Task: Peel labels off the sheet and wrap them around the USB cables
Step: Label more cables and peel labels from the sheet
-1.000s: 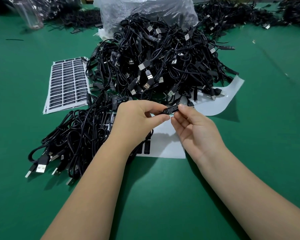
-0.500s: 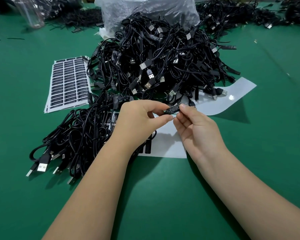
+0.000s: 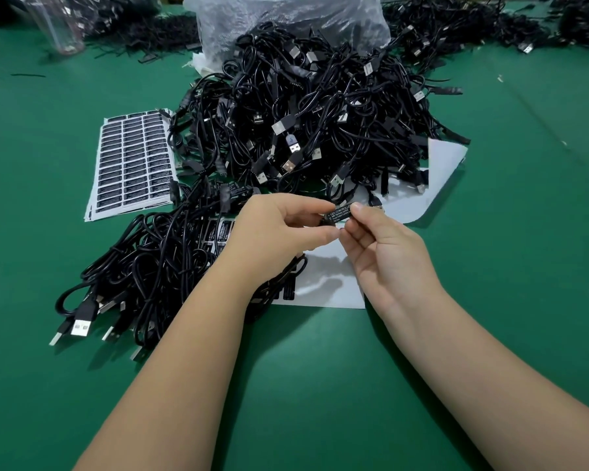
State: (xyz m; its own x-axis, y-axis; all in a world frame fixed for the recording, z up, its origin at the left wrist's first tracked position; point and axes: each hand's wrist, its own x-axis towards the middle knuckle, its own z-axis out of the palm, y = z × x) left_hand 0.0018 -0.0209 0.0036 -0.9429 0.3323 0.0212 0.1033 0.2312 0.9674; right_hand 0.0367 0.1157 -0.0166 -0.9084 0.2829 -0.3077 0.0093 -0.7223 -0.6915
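Both hands meet above a mostly peeled white label sheet (image 3: 323, 287). My left hand (image 3: 279, 232) and my right hand (image 3: 381, 253) pinch a small black label (image 3: 339, 214) with white print, held on a cable's controller part between thumbs and fingertips. A big heap of black USB cables (image 3: 320, 107) lies just behind. A smaller bundle of cables (image 3: 150, 266) lies left of my left wrist, over part of the sheet. A full label sheet (image 3: 131, 161) rests further left.
A clear plastic bag (image 3: 286, 15) stands behind the heap. More cable piles (image 3: 456, 25) line the back of the green table (image 3: 320, 385). A clear plastic cup (image 3: 60, 25) is at the back left. White backing paper (image 3: 442, 171) curls up right of the heap.
The hands stay together on the label, with only small finger shifts. The curled backing paper at the right has dropped back toward the heap.
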